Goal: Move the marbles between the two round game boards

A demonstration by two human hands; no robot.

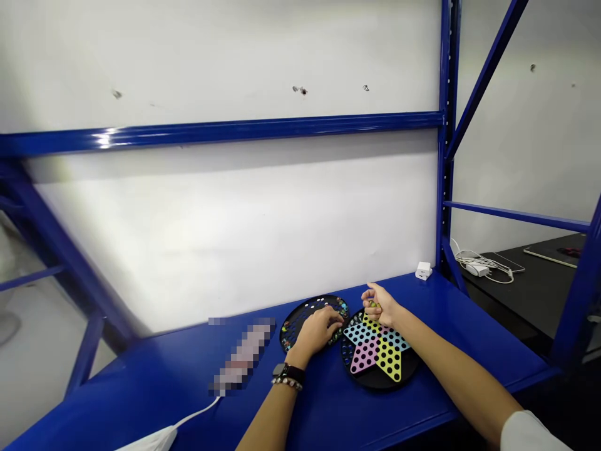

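Observation:
My left hand (319,330), with a dark watch and a bead bracelet at the wrist, reaches over a round black tray (283,338). Its fingers are bent and apart, close to small colourful marbles (341,305) along the tray's right rim. To the right lies a Chinese checkers board (377,351), a star of yellow, pink and light blue points full of dark holes, set on a black round base. Above its far edge, my right hand (381,305) is turned partly palm up, fingers curled round yellow-green marbles (374,305). How many it holds I cannot tell.
A blurred-out long item (246,357) lies left of the tray, with a white cable (197,416) running from it. A white charger (423,270) stands at the back right of the blue table (474,351). Blue metal posts (444,188) frame it. Cables (493,268) lie on a black desk beyond.

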